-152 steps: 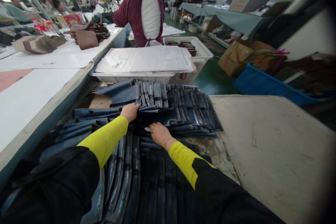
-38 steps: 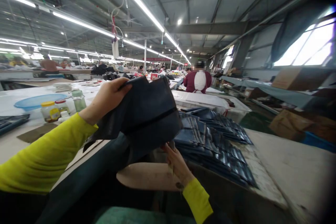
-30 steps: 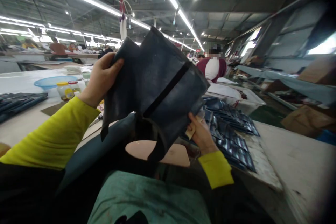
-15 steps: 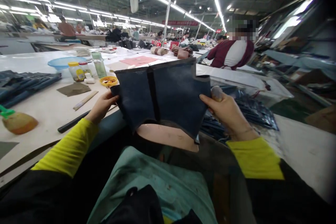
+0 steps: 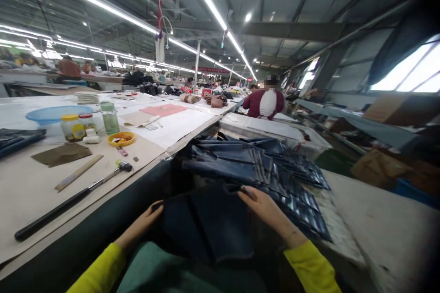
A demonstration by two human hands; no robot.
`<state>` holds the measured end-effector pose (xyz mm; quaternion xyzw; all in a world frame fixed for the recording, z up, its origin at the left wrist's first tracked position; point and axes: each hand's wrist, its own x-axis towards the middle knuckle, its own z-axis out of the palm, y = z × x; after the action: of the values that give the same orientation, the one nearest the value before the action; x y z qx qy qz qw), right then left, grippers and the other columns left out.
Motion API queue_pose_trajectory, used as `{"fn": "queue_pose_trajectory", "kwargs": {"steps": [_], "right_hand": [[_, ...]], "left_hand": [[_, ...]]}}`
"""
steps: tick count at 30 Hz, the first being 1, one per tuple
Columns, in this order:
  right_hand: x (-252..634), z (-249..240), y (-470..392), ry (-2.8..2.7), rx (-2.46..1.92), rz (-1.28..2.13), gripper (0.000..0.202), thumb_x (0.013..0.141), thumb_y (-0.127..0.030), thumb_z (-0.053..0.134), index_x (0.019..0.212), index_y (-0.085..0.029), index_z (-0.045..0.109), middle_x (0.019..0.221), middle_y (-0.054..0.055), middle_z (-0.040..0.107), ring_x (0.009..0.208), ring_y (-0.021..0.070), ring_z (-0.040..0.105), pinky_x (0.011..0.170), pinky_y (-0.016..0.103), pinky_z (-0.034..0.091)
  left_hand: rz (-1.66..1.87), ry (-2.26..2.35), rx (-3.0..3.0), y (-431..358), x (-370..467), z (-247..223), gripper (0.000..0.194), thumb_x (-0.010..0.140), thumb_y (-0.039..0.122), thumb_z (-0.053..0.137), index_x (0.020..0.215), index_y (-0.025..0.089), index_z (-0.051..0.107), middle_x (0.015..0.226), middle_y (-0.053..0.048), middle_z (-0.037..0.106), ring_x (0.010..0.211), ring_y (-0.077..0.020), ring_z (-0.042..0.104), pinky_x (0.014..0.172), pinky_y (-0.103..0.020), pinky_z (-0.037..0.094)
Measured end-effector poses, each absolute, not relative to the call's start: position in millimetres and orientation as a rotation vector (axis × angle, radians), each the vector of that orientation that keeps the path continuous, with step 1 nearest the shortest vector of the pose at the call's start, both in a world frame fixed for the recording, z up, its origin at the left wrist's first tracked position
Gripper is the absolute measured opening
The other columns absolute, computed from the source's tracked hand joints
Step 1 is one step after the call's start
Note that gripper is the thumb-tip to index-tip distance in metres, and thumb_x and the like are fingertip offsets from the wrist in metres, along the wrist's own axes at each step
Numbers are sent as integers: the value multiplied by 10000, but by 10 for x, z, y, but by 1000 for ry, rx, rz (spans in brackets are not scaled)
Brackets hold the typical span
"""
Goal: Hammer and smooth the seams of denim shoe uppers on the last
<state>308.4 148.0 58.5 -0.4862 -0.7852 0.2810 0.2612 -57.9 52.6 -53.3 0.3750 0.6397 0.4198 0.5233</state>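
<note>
A dark blue leather-like panel (image 5: 220,224) with a black strip down it is stretched between my hands, low over my lap. My left hand (image 5: 151,217) is closed on its left edge. On the other side, my right hand (image 5: 263,206) pinches the upper right corner; a small rounded object, its kind unclear, also shows in that hand. Just beyond the panel lies a pile of similar dark blue pieces (image 5: 240,160). A green apron (image 5: 154,270) covers my lap beneath the panel.
On the table (image 5: 137,165) to the left are a hammer (image 5: 68,205), a wooden stick (image 5: 79,173), a brown patch (image 5: 62,154), a yellow dish (image 5: 121,139), jars (image 5: 73,128) and a blue basin (image 5: 55,114). A person in maroon (image 5: 254,103) is farther off.
Both hands have lowered the panel from in front of the table toward my lap, keeping hold of it. My view has turned right and up, showing more of the blue pile and the hammer.
</note>
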Motion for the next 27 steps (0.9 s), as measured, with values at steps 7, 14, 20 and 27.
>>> {"fn": "queue_pose_trajectory", "kwargs": {"steps": [7, 14, 20, 27], "right_hand": [[3282, 210, 1337, -1896, -1390, 810, 379, 792, -503, 505, 952, -198, 664, 956, 57, 692, 930, 241, 626, 869, 337, 459], [3419, -435, 1382, -1659, -1559, 764, 391, 731, -453, 484, 973, -219, 684, 1017, 68, 695, 1025, 279, 615, 948, 403, 440], [3329, -750, 1161, -1472, -1639, 984, 413, 729, -430, 434, 989, -238, 691, 791, 51, 717, 799, 285, 682, 670, 393, 553], [3351, -763, 1200, -1493, -1471, 762, 473, 687, -384, 504, 1072, -147, 646, 1119, 98, 653, 1087, 248, 580, 990, 375, 411]], "left_hand": [[1093, 1549, 909, 629, -360, -801, 674, 724, 693, 453, 1295, 335, 451, 1383, -20, 452, 1265, -264, 430, 939, -329, 456], [1072, 1598, 818, 600, -357, -852, 657, 709, 704, 444, 1259, 343, 461, 1380, -50, 444, 1272, -275, 417, 886, -361, 485], [1139, 1516, 738, 650, -330, -1014, 618, 715, 651, 511, 1228, 311, 463, 1286, -71, 534, 1147, -261, 546, 827, -329, 518], [1286, 1423, 592, 708, -314, -1015, 658, 620, 553, 684, 1149, 205, 507, 1111, -112, 634, 988, -285, 628, 771, -332, 534]]}}
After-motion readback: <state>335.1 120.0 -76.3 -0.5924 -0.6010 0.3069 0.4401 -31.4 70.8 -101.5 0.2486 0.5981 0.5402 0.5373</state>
